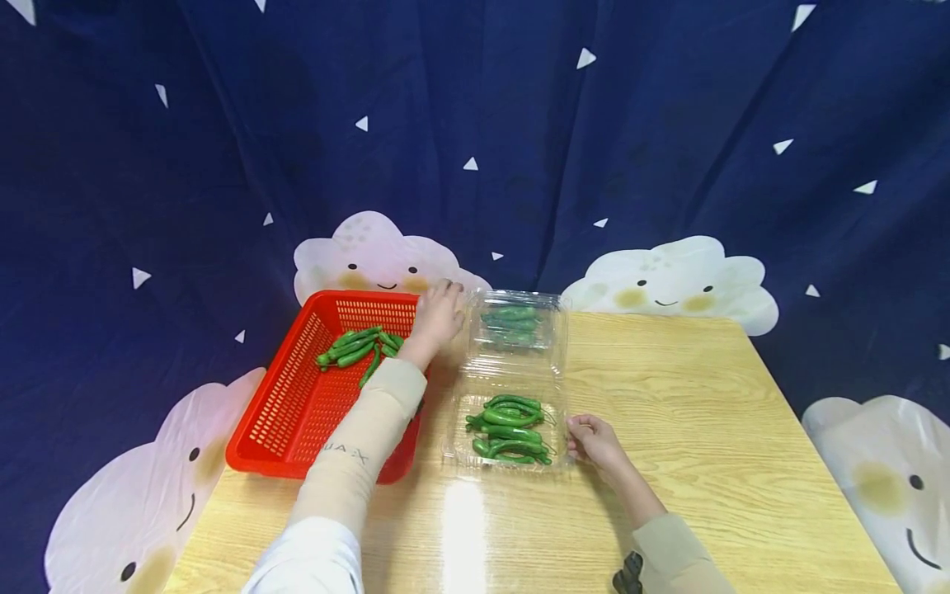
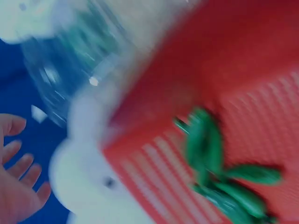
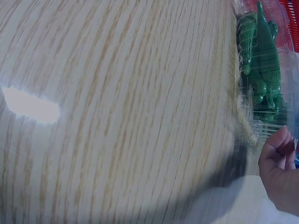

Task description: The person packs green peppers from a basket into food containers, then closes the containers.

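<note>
A clear plastic clamshell container (image 1: 460, 450) lies unfolded on the table, with several green chili peppers (image 1: 512, 417) in its near half. More green peppers (image 1: 512, 318) show through the clear plastic at the back. My right hand (image 1: 597, 444) pinches the container's right edge between thumb and fingers; the right wrist view shows this hand (image 3: 280, 175) at the container's corner. Over the far right rim of a red basket (image 1: 270, 396), my left hand (image 1: 439, 313) reaches beside the raised lid. In the left wrist view its fingers (image 2: 18, 168) are spread, holding nothing.
Several green peppers (image 1: 352, 346) lie inside the red basket, at its far side. The wooden table (image 1: 668, 388) extends to the right of the container. A dark blue curtain (image 1: 445, 107) with cloud prints hangs behind the table.
</note>
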`<state>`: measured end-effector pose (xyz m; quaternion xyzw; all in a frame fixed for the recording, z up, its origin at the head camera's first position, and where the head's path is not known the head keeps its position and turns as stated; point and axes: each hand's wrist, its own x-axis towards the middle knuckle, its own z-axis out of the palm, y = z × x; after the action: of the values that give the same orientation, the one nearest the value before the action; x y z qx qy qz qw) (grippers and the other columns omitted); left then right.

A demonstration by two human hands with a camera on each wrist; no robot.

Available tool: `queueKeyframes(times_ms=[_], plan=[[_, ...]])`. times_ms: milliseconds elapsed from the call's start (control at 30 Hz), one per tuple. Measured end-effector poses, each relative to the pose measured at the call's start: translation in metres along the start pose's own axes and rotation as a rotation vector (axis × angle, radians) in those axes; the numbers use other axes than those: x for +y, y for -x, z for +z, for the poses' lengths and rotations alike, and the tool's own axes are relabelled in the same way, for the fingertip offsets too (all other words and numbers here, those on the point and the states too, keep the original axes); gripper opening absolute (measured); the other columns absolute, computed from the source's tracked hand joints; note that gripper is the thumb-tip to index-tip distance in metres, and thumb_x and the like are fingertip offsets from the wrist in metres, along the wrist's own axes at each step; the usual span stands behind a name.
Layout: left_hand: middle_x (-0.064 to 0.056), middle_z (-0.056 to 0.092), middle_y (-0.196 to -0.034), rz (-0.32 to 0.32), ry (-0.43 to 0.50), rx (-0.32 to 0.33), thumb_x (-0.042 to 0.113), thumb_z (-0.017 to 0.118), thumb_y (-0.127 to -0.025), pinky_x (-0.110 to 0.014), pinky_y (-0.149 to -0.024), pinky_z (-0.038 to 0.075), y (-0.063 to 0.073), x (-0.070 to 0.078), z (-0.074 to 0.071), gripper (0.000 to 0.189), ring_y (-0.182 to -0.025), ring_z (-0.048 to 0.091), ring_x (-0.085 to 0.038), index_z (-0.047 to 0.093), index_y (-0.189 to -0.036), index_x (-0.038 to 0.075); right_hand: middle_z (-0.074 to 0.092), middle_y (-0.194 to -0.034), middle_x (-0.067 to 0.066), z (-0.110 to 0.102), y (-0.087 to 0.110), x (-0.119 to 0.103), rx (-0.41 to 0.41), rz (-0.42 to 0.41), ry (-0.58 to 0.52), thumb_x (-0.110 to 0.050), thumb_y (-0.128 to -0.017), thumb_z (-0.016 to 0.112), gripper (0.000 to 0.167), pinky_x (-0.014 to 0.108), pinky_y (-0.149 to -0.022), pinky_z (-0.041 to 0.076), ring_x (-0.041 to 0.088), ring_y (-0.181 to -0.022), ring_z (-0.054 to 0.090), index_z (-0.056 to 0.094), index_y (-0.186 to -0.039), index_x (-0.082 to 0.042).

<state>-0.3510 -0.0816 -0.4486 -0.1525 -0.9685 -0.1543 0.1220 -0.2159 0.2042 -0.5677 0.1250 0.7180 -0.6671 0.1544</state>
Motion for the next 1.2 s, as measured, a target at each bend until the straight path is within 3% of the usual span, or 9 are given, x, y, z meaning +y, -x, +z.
queueKeyframes(times_ms=[167,333,533,667,833,867,967,1067,1200], plan=[[-0.015,0.033,-0.136,-0.227,-0.068,-0.06,0.015,0.058,-0.085,-0.049,-0.104,0.021,0.014,-0.051,0.006,0.053,-0.127,0.028,-0.033,0.038,-0.134,0.007,0.052,-0.081,0.003,-0.001,0.0,0.0,-0.003,0.002,0.001,-0.019,-0.095,0.048,0.035,0.02,-0.06,0.048,0.01,-0.067,0.052,0.042,-0.116,0.008],[-0.02,0.026,-0.141,-0.407,-0.019,-0.26,0.018,0.056,-0.089,-0.056,-0.103,0.018,0.041,-0.086,0.014,0.059,-0.129,0.021,-0.039,0.029,-0.14,0.007,0.052,-0.079,0.003,-0.001,0.0,-0.001,-0.004,0.001,0.008,-0.02,-0.095,0.047,0.035,0.019,-0.059,0.048,0.01,-0.067,0.052,0.042,-0.117,0.008],[-0.026,0.022,-0.144,-0.517,0.049,-0.519,0.018,0.049,-0.092,-0.06,-0.1,0.023,0.065,-0.107,0.022,0.059,-0.13,0.019,-0.046,0.024,-0.142,0.002,0.052,-0.079,0.004,0.0,0.0,-0.001,-0.002,0.006,0.009,-0.018,-0.095,0.047,0.034,0.019,-0.059,0.048,0.01,-0.067,0.052,0.042,-0.117,0.008],[-0.027,0.027,-0.142,-0.542,0.098,-0.588,0.016,0.047,-0.091,-0.057,-0.1,0.026,0.071,-0.11,0.025,0.056,-0.129,0.024,-0.045,0.027,-0.141,-0.001,0.052,-0.08,0.004,-0.001,0.0,-0.001,-0.006,0.006,0.005,-0.018,-0.095,0.047,0.035,0.019,-0.059,0.048,0.011,-0.069,0.052,0.042,-0.117,0.008],[-0.029,0.034,-0.137,-0.544,0.105,-0.561,0.006,0.051,-0.088,-0.052,-0.099,0.032,0.063,-0.132,0.056,0.055,-0.124,0.034,-0.044,0.03,-0.138,-0.005,0.051,-0.081,0.004,-0.001,0.0,-0.001,-0.015,0.001,0.004,-0.018,-0.096,0.047,0.035,0.019,-0.059,0.048,0.011,-0.069,0.052,0.042,-0.118,0.008],[-0.028,0.04,-0.133,-0.519,0.1,-0.508,0.005,0.052,-0.086,-0.05,-0.097,0.036,0.062,-0.145,0.071,0.054,-0.121,0.04,-0.042,0.033,-0.136,-0.005,0.051,-0.081,0.004,-0.001,0.0,-0.001,-0.016,-0.001,0.004,-0.018,-0.096,0.046,0.035,0.019,-0.059,0.048,0.011,-0.069,0.052,0.042,-0.118,0.008],[-0.029,0.048,-0.123,-0.502,0.085,-0.43,-0.001,0.052,-0.086,-0.046,-0.091,0.042,0.06,-0.153,0.084,0.05,-0.112,0.049,-0.041,0.035,-0.133,-0.007,0.05,-0.081,0.004,-0.001,0.001,-0.001,-0.022,-0.007,0.004,-0.018,-0.096,0.045,0.034,0.019,-0.059,0.047,0.011,-0.069,0.051,0.042,-0.118,0.008],[-0.031,0.052,-0.117,-0.544,0.111,-0.392,-0.003,0.049,-0.087,-0.047,-0.088,0.044,0.063,-0.144,0.076,0.046,-0.107,0.052,-0.041,0.036,-0.131,-0.008,0.049,-0.081,0.004,-0.001,0.001,-0.001,-0.028,-0.01,0.001,-0.018,-0.096,0.045,0.034,0.018,-0.058,0.047,0.011,-0.068,0.051,0.041,-0.118,0.008],[-0.034,0.05,-0.117,-0.623,0.153,-0.422,-0.004,0.044,-0.088,-0.05,-0.09,0.042,0.066,-0.126,0.055,0.043,-0.108,0.051,-0.043,0.034,-0.13,-0.01,0.05,-0.081,0.003,-0.001,0.001,-0.001,-0.025,-0.004,-0.006,-0.019,-0.096,0.046,0.035,0.018,-0.059,0.047,0.011,-0.068,0.051,0.041,-0.118,0.008]])
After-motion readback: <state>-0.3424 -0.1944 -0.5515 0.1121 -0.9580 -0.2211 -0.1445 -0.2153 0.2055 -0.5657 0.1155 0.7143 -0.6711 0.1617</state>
